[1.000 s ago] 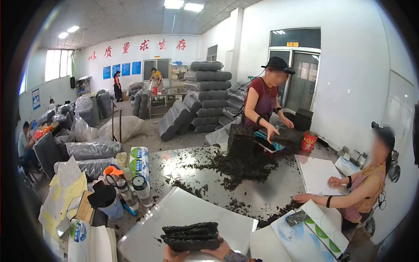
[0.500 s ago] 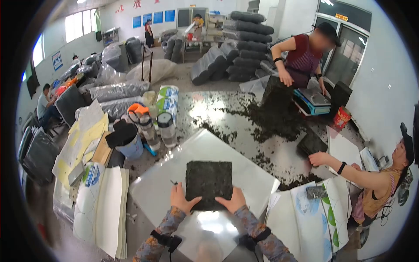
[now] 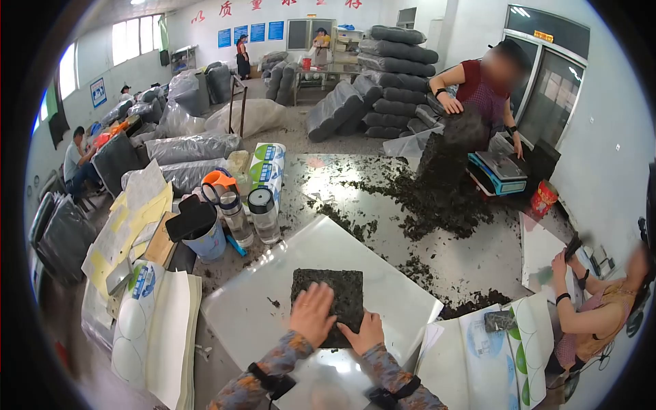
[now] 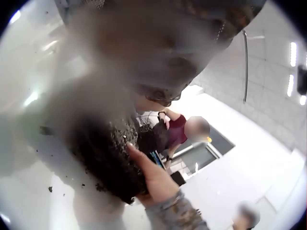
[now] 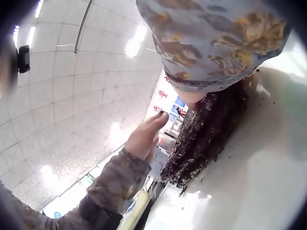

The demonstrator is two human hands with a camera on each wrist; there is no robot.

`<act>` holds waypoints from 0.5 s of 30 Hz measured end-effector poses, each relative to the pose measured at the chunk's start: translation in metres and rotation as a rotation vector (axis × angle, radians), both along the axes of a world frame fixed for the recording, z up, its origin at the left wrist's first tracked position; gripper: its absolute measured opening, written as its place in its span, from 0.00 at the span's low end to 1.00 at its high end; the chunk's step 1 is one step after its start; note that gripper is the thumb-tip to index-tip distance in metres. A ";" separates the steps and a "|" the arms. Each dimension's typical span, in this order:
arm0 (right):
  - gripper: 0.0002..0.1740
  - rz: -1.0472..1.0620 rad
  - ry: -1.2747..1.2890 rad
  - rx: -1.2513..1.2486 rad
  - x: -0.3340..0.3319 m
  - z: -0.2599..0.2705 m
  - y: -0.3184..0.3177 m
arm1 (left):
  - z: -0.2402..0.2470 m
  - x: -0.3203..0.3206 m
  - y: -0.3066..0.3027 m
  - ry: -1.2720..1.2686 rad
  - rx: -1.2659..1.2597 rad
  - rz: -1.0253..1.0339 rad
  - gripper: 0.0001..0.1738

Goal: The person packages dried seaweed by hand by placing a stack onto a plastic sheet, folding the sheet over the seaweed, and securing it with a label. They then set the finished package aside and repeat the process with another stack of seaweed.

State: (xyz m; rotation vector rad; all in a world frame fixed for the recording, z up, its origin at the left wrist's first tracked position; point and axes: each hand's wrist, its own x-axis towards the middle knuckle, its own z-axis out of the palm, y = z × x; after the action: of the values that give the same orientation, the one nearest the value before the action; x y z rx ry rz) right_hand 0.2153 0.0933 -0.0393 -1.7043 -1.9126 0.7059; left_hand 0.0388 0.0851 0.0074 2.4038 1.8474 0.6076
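Note:
A dark, square stack of dried seaweed [image 3: 347, 290] lies flat on a shiny pale sheet [image 3: 260, 294] in front of me. My left hand [image 3: 313, 318] is over its left part, fingers straight; in the right wrist view this hand [image 5: 144, 139] shows beside the stack's edge, slightly raised. At the near right corner my right hand [image 3: 367, 330] grips the stack, thumb toward its top. The left wrist view shows that thumb [image 4: 141, 158] along the stack's rough side, with the other fingers hidden.
Loose seaweed scraps [image 3: 444, 205] cover the table beyond the sheet, near a scale [image 3: 502, 174]. Left stand bottles [image 3: 263, 215] and a blue bin [image 3: 205, 239]. One person [image 3: 475, 89] works across the table, another [image 3: 594, 314] at right. Packaging [image 3: 471, 348] lies at the near right.
The seaweed stack, first held in both hands with its layered edge showing, now lies flat. My left hand has moved from its near edge onto its left part. The right hand stays at the near edge.

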 end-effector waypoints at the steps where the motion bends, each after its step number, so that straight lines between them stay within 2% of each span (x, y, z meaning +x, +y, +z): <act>1: 0.41 0.064 0.059 -0.028 0.009 0.001 0.002 | -0.034 0.008 0.004 0.140 -0.067 -0.019 0.32; 2: 0.36 0.129 0.117 -0.051 0.027 0.004 0.010 | -0.034 0.009 0.001 0.124 -0.061 -0.015 0.32; 3: 0.22 0.008 0.288 -0.132 0.049 -0.005 0.019 | -0.032 0.008 0.001 0.109 -0.053 -0.013 0.31; 4: 0.17 0.022 0.000 0.286 0.079 -0.005 0.030 | -0.031 0.006 0.005 0.119 -0.043 -0.014 0.31; 5: 0.14 -0.064 -0.192 0.461 0.114 -0.017 0.047 | -0.031 0.006 0.004 0.123 -0.045 -0.015 0.31; 6: 0.13 -0.264 -0.460 0.047 0.121 0.019 0.053 | -0.033 0.008 0.001 0.121 -0.053 -0.012 0.31; 8: 0.13 -0.406 -0.734 0.234 0.157 -0.039 0.071 | -0.033 0.008 0.001 0.114 -0.027 -0.008 0.31; 12: 0.14 -0.364 -0.774 -0.106 0.146 -0.026 0.066 | -0.027 0.010 -0.002 0.079 -0.015 0.007 0.31; 14: 0.14 -0.392 -0.642 -0.379 0.146 -0.002 0.073 | -0.037 0.009 0.001 0.119 0.038 0.007 0.31; 15: 0.13 -0.438 -0.672 -0.115 0.155 -0.012 0.078 | -0.039 0.009 0.000 0.109 0.028 0.002 0.32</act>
State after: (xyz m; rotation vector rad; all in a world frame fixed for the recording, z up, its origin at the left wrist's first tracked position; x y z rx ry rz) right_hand 0.3705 0.1709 -0.0517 -2.5523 -1.7884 0.0674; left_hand 0.0473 0.0854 -0.0318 2.5002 1.8949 0.5158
